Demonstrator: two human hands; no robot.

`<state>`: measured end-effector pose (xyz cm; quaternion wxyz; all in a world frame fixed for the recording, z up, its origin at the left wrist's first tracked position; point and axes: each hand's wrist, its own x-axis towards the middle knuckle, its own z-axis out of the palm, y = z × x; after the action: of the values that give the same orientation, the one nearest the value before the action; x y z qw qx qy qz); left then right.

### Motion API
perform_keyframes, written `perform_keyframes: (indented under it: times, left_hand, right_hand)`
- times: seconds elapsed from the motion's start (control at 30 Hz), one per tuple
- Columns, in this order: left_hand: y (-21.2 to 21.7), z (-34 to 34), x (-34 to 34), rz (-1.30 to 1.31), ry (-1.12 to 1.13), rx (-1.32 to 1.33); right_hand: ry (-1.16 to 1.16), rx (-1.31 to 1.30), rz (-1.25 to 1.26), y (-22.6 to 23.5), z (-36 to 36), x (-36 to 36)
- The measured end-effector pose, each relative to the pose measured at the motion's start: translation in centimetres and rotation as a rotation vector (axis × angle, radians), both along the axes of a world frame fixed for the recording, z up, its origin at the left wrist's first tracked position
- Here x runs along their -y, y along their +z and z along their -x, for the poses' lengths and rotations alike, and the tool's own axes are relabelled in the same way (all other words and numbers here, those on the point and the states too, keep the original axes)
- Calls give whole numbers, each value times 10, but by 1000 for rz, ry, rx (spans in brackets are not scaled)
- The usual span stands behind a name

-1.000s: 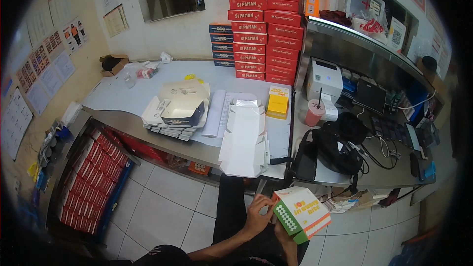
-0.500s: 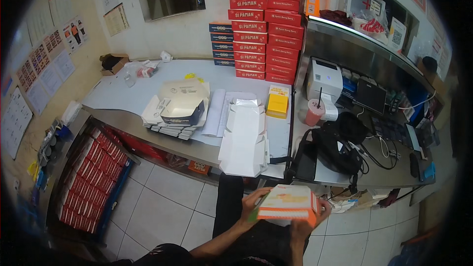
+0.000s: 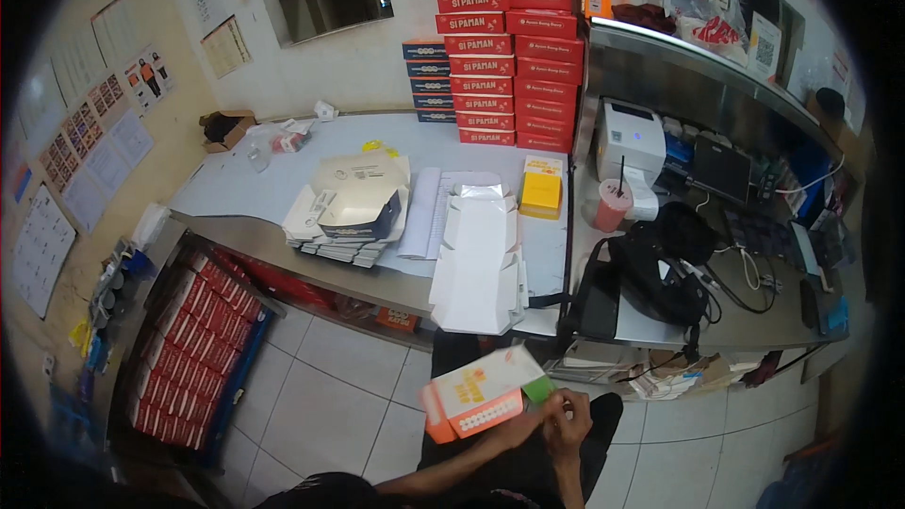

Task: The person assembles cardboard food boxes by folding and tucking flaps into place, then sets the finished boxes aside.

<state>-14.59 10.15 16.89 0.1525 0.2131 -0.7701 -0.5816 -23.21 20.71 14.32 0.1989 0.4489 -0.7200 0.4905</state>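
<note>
A carton box [image 3: 495,383], white on top with orange sides and yellow lettering, is held tilted above my lap. My left hand [image 3: 520,427] grips its near side, the fingers partly hidden by the box and my other hand. At the right end, my right hand [image 3: 568,418] has its fingers closed at a green end flap [image 3: 538,389]. On the counter just beyond lie flat white carton blanks [image 3: 479,254], stacked. Farther left sits a pile of grey-white blanks with a part-folded navy box [image 3: 359,219] on top.
Tall stacks of red boxes [image 3: 485,66] and a navy stack [image 3: 434,90] stand against the wall. A yellow box [image 3: 540,191], a pink drink cup [image 3: 613,205], a white printer [image 3: 630,143] and a black bag [image 3: 650,278] occupy the right side. Red boxes fill the lower-left shelf [image 3: 193,349].
The box has turned and shifted left, its green end now pointing right. My left hand has moved from its left end to the near side; my right hand is now at the green flap.
</note>
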Motion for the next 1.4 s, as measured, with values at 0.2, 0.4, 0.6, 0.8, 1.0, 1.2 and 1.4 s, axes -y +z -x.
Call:
perform_keyframes:
  times: [0.2, 0.4, 0.6, 0.8, 1.0, 1.2, 1.4]
  left_hand:
    - [-17, 8, 34, 396, 101, 85]
    - [-68, 3, 15, 519, 109, -189]
    - [-68, -2, 18, 534, 95, -195]
    - [-65, -3, 18, 535, 96, -196]
    - [-66, -4, 19, 548, 102, -188]
    - [-66, -1, 27, 560, 115, -183]
    - [-69, -1, 24, 556, 118, -211]
  right_hand:
    - [-84, 274, 83, 2, 3, 6]
    - [-90, 493, 146, 24, -5, 23]
    - [-29, 519, 119, 39, -3, 18]
    - [-4, 358, -27, 39, 6, 14]
    - [64, 315, -67, 40, 4, 13]
    - [239, 489, -129, 48, 9, 6]
    - [140, 660, 101, 34, -2, 16]
